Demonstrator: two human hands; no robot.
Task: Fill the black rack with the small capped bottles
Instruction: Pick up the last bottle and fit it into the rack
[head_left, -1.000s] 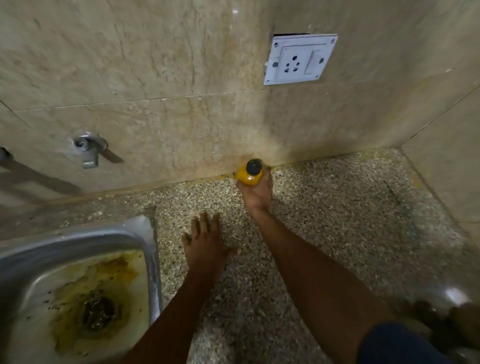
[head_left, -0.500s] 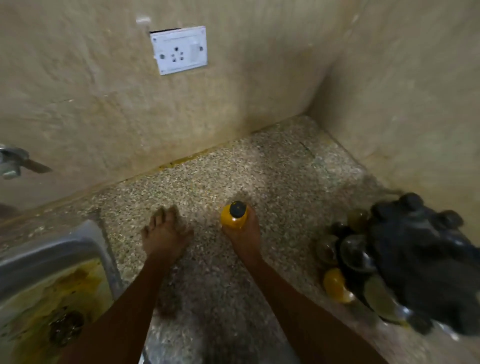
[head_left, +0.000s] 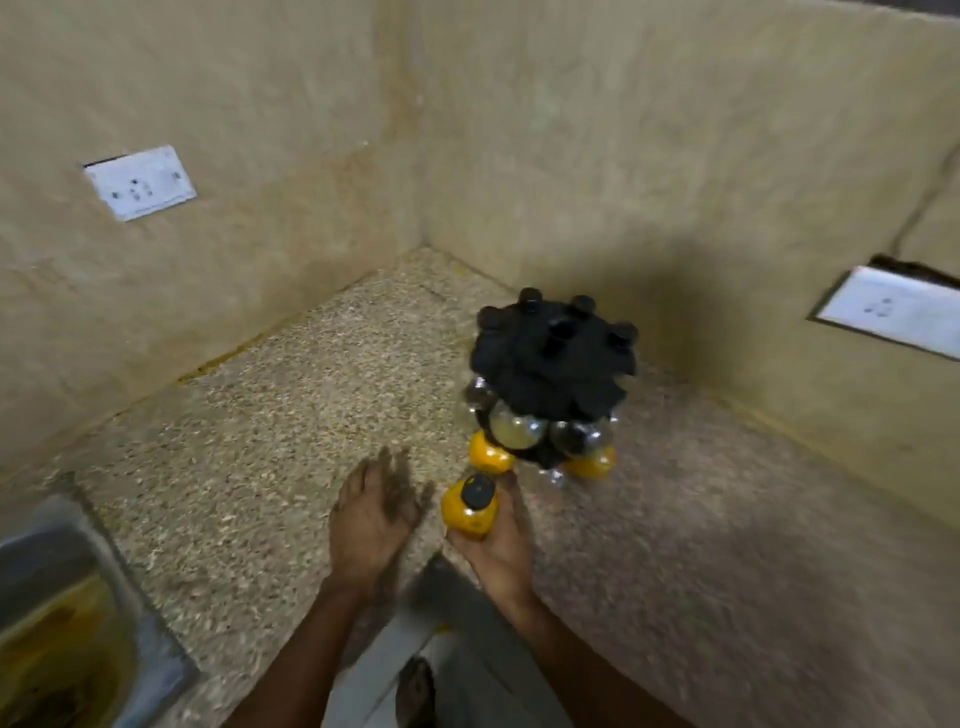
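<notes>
Head view of a speckled stone counter (head_left: 291, 405) set into a corner of beige tiled walls (head_left: 649, 145), each wall bearing a white socket plate (head_left: 140, 183), with the rim of a steel sink (head_left: 78, 561) at lower left. The black rack (head_left: 553, 358) stands on the counter near the corner, black caps projecting from its top tier and round clear and orange bottles seated around its lower tiers. The left hand (head_left: 375, 519) hovers above the counter with fingers extended and relaxed, holding nothing; its fingertips are blurred. The right hand (head_left: 493, 551) grips a small orange bottle (head_left: 470, 512) with a black cap, fingers curled around the body, cap facing up. The held bottle lies just in front of the rack's lowest tier, close to a seated orange bottle (head_left: 488, 453); contact between them cannot be determined
</notes>
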